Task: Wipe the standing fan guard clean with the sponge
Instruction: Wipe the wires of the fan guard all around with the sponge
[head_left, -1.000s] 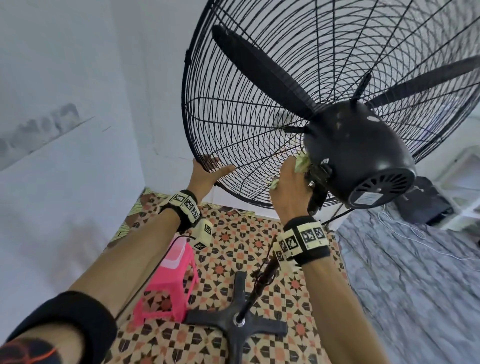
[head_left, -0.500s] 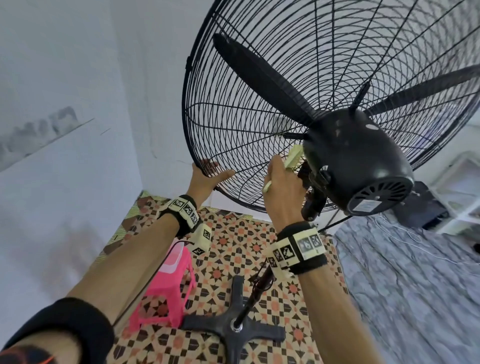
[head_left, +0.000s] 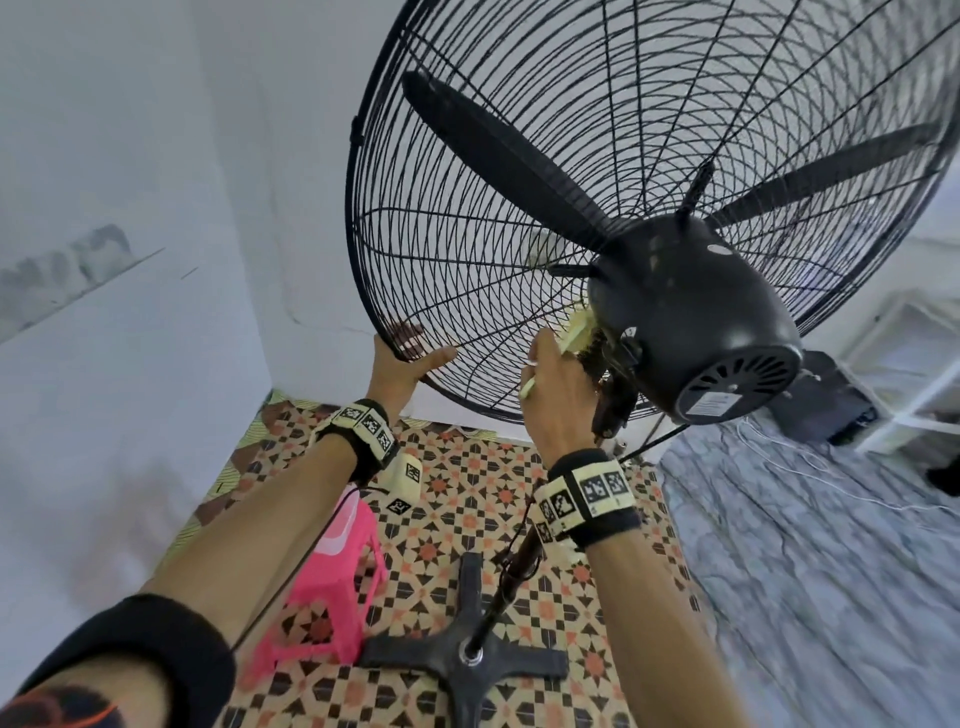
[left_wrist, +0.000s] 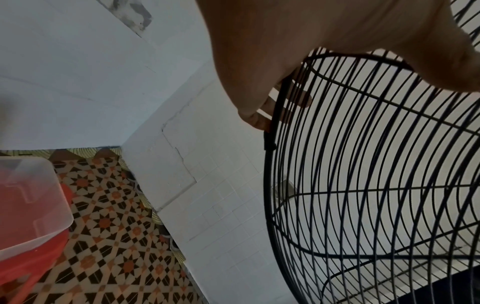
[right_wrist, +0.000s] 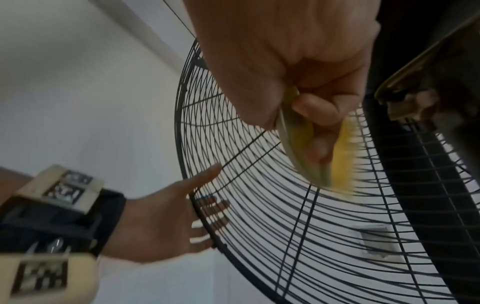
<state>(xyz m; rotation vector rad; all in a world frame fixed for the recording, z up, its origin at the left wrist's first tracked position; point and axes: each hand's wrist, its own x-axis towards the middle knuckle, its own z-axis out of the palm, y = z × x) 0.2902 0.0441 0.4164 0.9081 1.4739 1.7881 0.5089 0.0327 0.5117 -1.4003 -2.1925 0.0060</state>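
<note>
The black wire fan guard (head_left: 467, 234) fills the upper head view, seen from behind, with the motor housing (head_left: 691, 312) at its centre. My left hand (head_left: 400, 364) holds the guard's lower-left rim, thumb on the rear side and fingers showing through the wires; the right wrist view shows this left hand (right_wrist: 182, 216) straddling the rim. My right hand (head_left: 556, 384) grips a yellow-green sponge (head_left: 577, 330) and presses it on the rear wires just left of the housing. In the right wrist view the sponge (right_wrist: 303, 144) lies against the guard (right_wrist: 259, 205), blurred at its yellow edge.
The fan's cross base (head_left: 467, 654) and pole stand on patterned floor below my arms. A pink stool (head_left: 332, 571) sits to the left of the base. Grey bedding (head_left: 805, 571) and a white shelf (head_left: 914, 364) lie to the right. White walls close in behind the guard.
My right hand has slid the sponge up the rear wires toward the motor housing. The left hand has stayed on the rim.
</note>
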